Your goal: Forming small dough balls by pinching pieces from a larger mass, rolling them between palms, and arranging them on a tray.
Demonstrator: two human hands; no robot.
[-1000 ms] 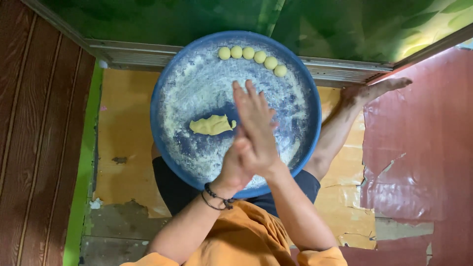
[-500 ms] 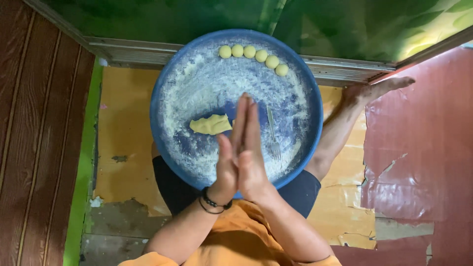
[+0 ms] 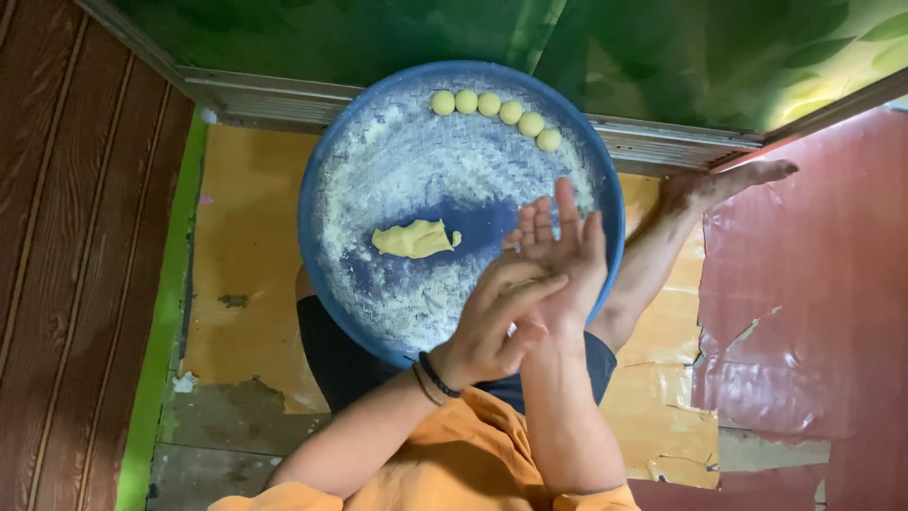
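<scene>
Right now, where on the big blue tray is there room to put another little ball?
On the blue tray, the floury left side and the middle, between the row of dough balls and the dough lump, are bare. The lower right is crowded by the left hand and right hand.

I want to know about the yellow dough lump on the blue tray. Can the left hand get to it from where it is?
Probably yes. The dough lump lies in the open on the blue tray, nothing covering it. The left hand is close by, but it is pressed against the right hand, so it would need to part first.
</scene>
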